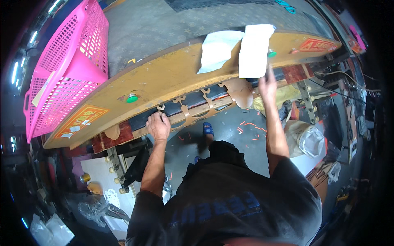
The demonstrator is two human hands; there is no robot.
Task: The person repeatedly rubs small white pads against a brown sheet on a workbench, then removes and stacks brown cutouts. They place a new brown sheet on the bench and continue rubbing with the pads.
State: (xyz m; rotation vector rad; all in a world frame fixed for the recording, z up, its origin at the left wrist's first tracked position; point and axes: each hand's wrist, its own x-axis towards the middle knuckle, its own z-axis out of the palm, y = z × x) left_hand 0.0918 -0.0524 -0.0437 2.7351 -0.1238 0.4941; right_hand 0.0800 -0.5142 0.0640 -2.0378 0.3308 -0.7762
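Note:
A tan sheet with shaped cut-outs (186,119) lies along the black bed (141,119) and hangs over its front edge. My left hand (159,126) is at the sheet's left end, fingers curled down on its edge; the fingertips are partly hidden. My right hand (268,87) is raised at the right, with fingers stretched upward, slightly blurred. It is just below a white paper sheet (255,51) on the yellow-brown beam (172,65). A green button (271,53) shows beside that paper, above the right fingertips. Another green button (131,98) is on the beam's left part.
A pink plastic basket (67,74) stands at the left end of the beam. A second pale paper (219,49) hangs on the beam. Blue-handled scissors (286,6) lie at the back. Orange scraps (248,124) litter the floor, and a white sack (310,141) stands at right.

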